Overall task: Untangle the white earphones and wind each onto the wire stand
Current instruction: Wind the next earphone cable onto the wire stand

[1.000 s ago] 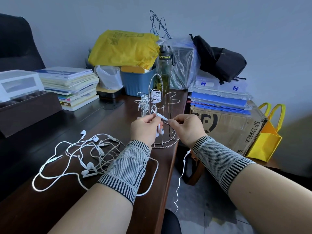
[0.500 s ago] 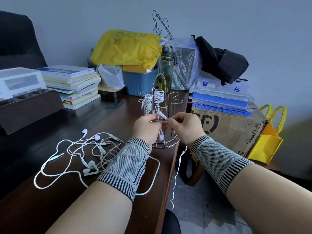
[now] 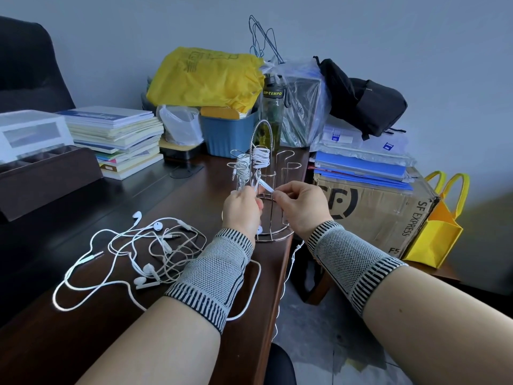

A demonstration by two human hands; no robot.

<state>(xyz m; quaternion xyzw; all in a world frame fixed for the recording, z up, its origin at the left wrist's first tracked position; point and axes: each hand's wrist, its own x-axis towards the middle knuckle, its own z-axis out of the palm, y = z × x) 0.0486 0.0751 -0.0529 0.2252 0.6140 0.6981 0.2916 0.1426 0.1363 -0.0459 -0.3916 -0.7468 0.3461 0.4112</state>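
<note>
The chrome wire stand (image 3: 280, 173) stands near the desk's right edge, with two white earphone bundles (image 3: 261, 156) wound on its upper prongs. Just in front of the stand, my left hand (image 3: 242, 209) grips a white earphone cable, and an earbud shows below its wrist. My right hand (image 3: 301, 204) pinches the same earphone's white remote piece (image 3: 266, 186) at fingertip level. That cable's loose end (image 3: 290, 262) hangs off the desk edge under my right wrist. A tangle of white earphones (image 3: 150, 251) lies on the desk to the left of my left forearm.
Book stacks (image 3: 116, 137), a blue bin (image 3: 230, 132) under a yellow bag (image 3: 205, 76) and a dark bottle (image 3: 273, 112) crowd the back of the desk. A dark tray box (image 3: 47, 179) sits at left. A cardboard box (image 3: 372, 209) and yellow tote (image 3: 441, 229) stand right of the desk.
Both hands have risen slightly toward the stand's lower prongs while holding the earphone. The hanging cable has drawn up a little. The tangle on the desk has not moved.
</note>
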